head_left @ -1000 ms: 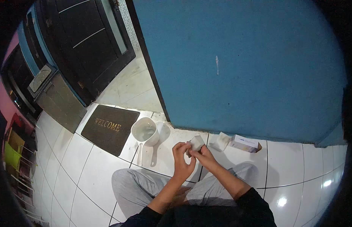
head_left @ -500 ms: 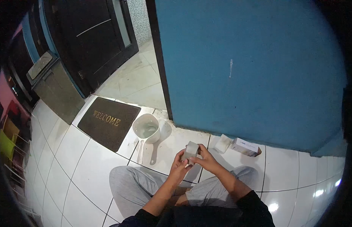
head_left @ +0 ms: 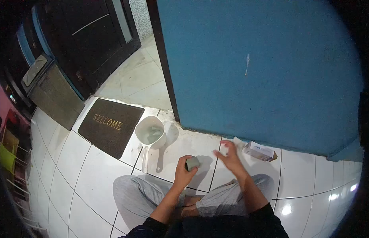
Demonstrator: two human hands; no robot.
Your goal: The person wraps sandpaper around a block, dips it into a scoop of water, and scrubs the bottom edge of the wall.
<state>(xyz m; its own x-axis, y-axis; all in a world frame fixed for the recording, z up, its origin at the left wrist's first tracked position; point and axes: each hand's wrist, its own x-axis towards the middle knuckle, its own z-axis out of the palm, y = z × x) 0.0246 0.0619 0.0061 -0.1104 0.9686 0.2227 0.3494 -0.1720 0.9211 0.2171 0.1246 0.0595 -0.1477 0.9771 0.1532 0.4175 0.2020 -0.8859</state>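
Note:
My left hand (head_left: 183, 173) is wrapped round a small grey-green object (head_left: 193, 163) with rounded edges and a dark left side; its exact kind is unclear. My right hand (head_left: 231, 158) is held apart from it, fingers spread and nothing visible in them. Beyond those fingers a whitish piece (head_left: 238, 140) lies by the wall, mostly hidden by the hand. A small cardboard box (head_left: 259, 151) rests on the floor just right of my right hand. Left of my hands stands a white dipper (head_left: 165, 137) with clear water in it, its handle towards me.
A dark doormat (head_left: 109, 139) marked WELCOME lies left of the dipper. Behind are a blue wall (head_left: 252, 79), a dark door (head_left: 89, 43) and a bin (head_left: 55, 93). My crossed legs (head_left: 141, 194) are on the white tiles.
My right hand has let go of the object both hands held and moved right, towards the whitish piece and the box. The left hand keeps the object, now turned and slightly lower.

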